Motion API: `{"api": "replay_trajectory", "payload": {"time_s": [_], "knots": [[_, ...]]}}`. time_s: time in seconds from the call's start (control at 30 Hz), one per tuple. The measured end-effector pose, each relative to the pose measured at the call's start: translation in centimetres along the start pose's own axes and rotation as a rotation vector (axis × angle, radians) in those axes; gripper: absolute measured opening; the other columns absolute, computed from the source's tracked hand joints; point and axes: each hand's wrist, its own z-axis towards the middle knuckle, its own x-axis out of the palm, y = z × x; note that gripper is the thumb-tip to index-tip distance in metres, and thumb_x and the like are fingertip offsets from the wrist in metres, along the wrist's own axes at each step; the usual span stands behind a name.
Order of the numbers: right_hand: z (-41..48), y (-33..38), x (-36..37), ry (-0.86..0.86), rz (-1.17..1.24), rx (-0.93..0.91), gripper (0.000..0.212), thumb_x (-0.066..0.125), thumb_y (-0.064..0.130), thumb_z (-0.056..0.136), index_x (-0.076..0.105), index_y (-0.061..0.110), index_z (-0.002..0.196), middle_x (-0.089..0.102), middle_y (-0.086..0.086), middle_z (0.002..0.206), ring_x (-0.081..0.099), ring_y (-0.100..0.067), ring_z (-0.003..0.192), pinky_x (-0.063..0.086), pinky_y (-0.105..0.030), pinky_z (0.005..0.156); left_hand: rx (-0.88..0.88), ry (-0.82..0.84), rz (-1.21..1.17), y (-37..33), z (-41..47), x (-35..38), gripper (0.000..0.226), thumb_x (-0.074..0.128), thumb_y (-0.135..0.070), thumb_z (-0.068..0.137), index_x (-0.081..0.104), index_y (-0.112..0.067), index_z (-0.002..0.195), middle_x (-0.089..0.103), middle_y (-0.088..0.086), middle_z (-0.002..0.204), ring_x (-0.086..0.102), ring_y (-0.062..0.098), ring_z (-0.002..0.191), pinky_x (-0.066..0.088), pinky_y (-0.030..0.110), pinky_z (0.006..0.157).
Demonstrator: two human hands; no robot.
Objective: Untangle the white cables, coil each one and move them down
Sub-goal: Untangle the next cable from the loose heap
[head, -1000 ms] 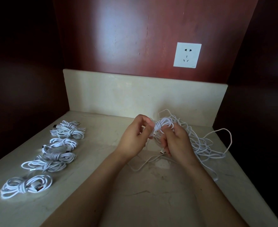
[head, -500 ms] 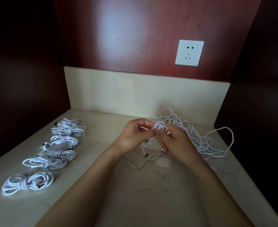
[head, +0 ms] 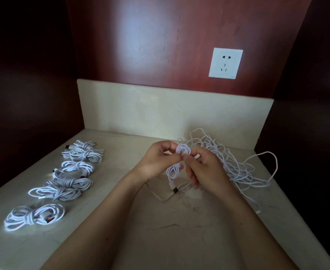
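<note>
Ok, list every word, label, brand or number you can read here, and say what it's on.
No text here can be read.
Wall socket: a tiny mark at its lower right corner, too small to read.
Held cable and coiled cables: no print visible.

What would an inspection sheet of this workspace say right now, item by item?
Surface: pale stone counter, faint dark marks, dimly lit.
Job's things: small coil held above the counter; tangled pile at the right rear; row of finished coils along the left side.
Clutter: nothing seen.
Hands: left hand and right hand both pinch the small coil, fingers curled.
Cables: plug end hangs below the small coil; loose strands from the tangled pile trail toward the counter's right edge.
Surroundings: white wall socket, nothing plugged in, on a reddish panel; pale backsplash; dark side walls.
</note>
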Motion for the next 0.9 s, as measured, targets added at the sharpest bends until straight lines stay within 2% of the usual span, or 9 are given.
{"api": "replay_trajectory", "payload": {"time_s": [0.1,0.23,0.33,0.5,0.6,0.67,0.73,0.8,0.9], "knots": [[0.0,0.1,0.2,-0.008,0.032,-0.007,0.019,0.056,0.016,0.098,0.054,0.0,0.089,0.056,-0.008,0.054,0.046,-0.016,0.037,0.038,-0.025,0.037,0.012,-0.031,0.019,0.1,0.1,0.2,0.02,0.058,0.006,0.09,0.065,-0.011,0.08,0.065,0.002,0.071,0.067,0.012,0.059,0.054,0.023,0.059],[0.2,0.3,0.1,-0.067,0.208,0.006,0.01,0.052,0.004,0.098,0.052,-0.006,0.1,0.055,-0.009,0.055,0.046,-0.017,0.037,0.038,-0.024,0.036,0.023,-0.053,0.017,0.0,0.2,0.5,0.016,0.054,0.004,0.092,0.065,-0.006,0.087,0.064,0.002,0.074,0.061,0.003,0.061,0.049,0.017,0.06],[0.2,0.4,0.2,-0.083,0.316,0.018,0.011,0.051,0.002,0.098,0.053,-0.008,0.101,0.057,-0.007,0.056,0.048,-0.016,0.04,0.041,-0.025,0.037,0.003,-0.046,-0.041,0.0,0.3,0.3,0.012,0.056,0.002,0.093,0.066,-0.004,0.095,0.066,0.005,0.082,0.063,0.007,0.067,0.052,0.02,0.066],[0.2,0.2,0.7,-0.092,0.346,-0.008,0.011,0.049,0.0,0.098,0.052,-0.008,0.105,0.057,-0.01,0.06,0.05,-0.015,0.042,0.045,-0.025,0.039,0.031,-0.082,-0.054,0.0,0.1,0.0,0.011,0.066,0.0,0.088,0.07,-0.011,0.087,0.07,0.006,0.089,0.068,0.014,0.069,0.055,0.025,0.067],[0.2,0.2,1.0,-0.115,0.369,-0.032,0.01,0.045,-0.003,0.099,0.053,-0.005,0.104,0.056,-0.011,0.063,0.051,-0.014,0.044,0.048,-0.025,0.041,0.003,-0.139,-0.05,0.1,0.3,0.2,0.008,0.065,-0.002,0.088,0.068,-0.008,0.085,0.067,0.008,0.085,0.065,0.016,0.07,0.054,0.031,0.069],[0.2,0.0,1.2,-0.144,0.365,-0.062,0.012,0.045,-0.003,0.099,0.055,0.0,0.102,0.057,-0.008,0.063,0.053,-0.013,0.047,0.049,-0.025,0.044,-0.051,-0.152,-0.118,-0.1,0.5,0.2,0.008,0.061,-0.005,0.091,0.065,-0.009,0.084,0.066,0.005,0.076,0.064,0.015,0.067,0.055,0.028,0.064],[0.2,-0.3,1.4,-0.171,0.321,-0.113,0.014,0.048,-0.002,0.099,0.059,0.006,0.102,0.059,-0.005,0.07,0.056,-0.011,0.056,0.052,-0.024,0.049,-0.106,-0.168,-0.197,-0.3,0.4,0.1,0.007,0.059,-0.008,0.092,0.061,-0.011,0.086,0.066,0.002,0.071,0.064,0.016,0.066,0.054,0.025,0.059],[0.1,-0.4,1.6,-0.178,0.273,-0.149,0.017,0.051,-0.002,0.097,0.064,0.008,0.103,0.064,-0.002,0.086,0.061,-0.008,0.065,0.053,-0.023,0.055,-0.113,-0.184,-0.214,-0.2,0.4,-0.1,0.004,0.06,-0.009,0.092,0.06,-0.011,0.088,0.066,0.004,0.073,0.065,0.017,0.066,0.054,0.024,0.058],[0.1,-0.5,1.6,-0.177,0.251,-0.176,0.02,0.056,-0.004,0.094,0.068,0.009,0.105,0.068,0.0,0.098,0.066,-0.003,0.073,0.053,-0.02,0.059,-0.075,-0.197,-0.177,0.0,0.5,-0.1,0.002,0.063,-0.007,0.091,0.064,-0.008,0.093,0.064,0.016,0.083,0.067,0.016,0.066,0.055,0.025,0.06]]}}
